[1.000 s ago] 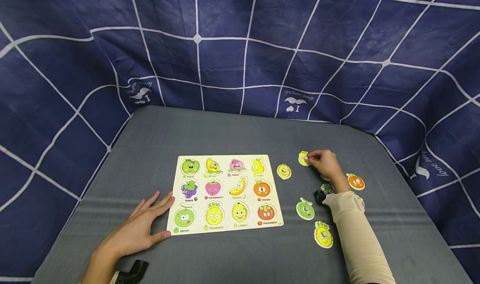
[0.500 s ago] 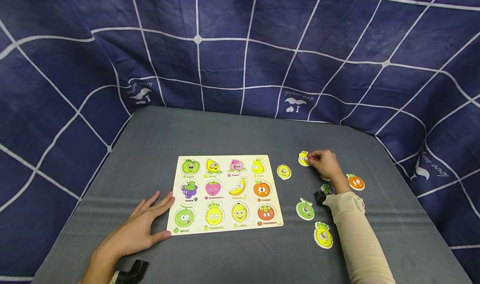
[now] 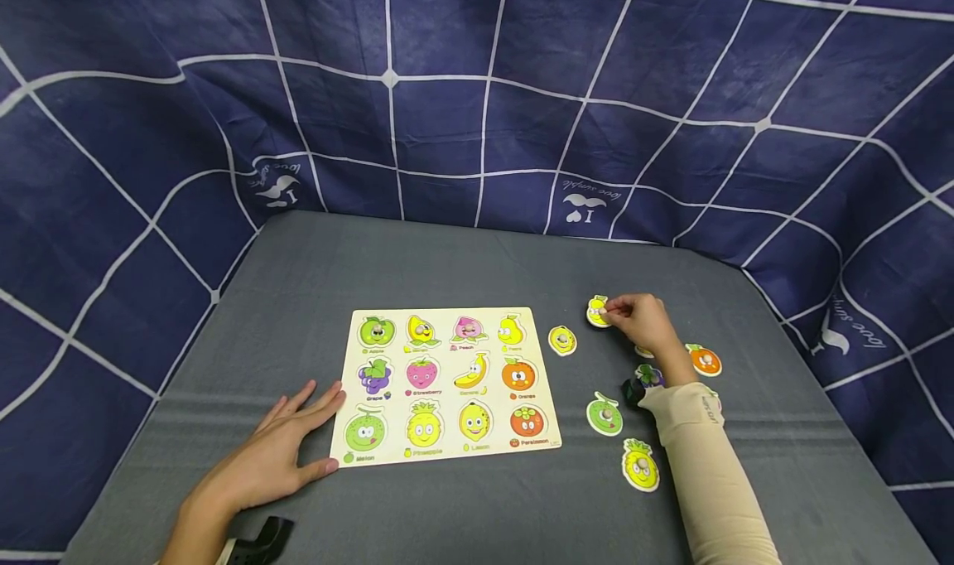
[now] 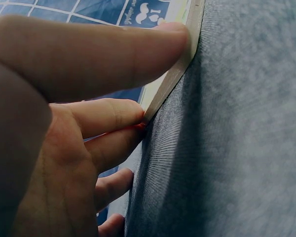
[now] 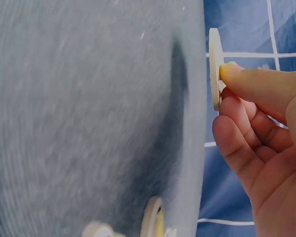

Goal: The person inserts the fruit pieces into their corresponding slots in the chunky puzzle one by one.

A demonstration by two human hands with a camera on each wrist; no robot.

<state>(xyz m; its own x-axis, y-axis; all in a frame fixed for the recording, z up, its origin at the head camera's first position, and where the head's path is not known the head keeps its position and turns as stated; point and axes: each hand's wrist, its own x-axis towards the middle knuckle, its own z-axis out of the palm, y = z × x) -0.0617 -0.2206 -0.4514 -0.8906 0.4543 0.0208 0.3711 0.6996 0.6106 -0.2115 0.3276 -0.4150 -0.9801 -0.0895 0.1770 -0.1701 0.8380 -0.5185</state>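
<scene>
In the head view, my right hand (image 3: 643,323) pinches a small knob on a yellow fruit puzzle piece (image 3: 598,311). The right wrist view gives this piece (image 5: 215,69) edge-on, raised off the grey cloth, with thumb and fingers at its knob. Which fruit it is cannot be made out. My left hand (image 3: 279,449) lies spread at the left edge of a pale wooden puzzle board (image 3: 447,457); its thumb and fingertips touch that edge, as the left wrist view also has it. Printed fruits fill the board in rows, with names below them.
Right of the board lie a lemon piece (image 3: 562,341), a melon piece (image 3: 604,414), a pineapple piece (image 3: 640,466), a grape piece (image 3: 649,375) and an orange piece (image 3: 704,360). My right arm partly hides other pieces. A blue checked curtain (image 3: 447,126) surrounds the table.
The yellow piece in my right hand has risen very slightly, and the head view has shifted a little. My left hand has stayed at the board's edge.
</scene>
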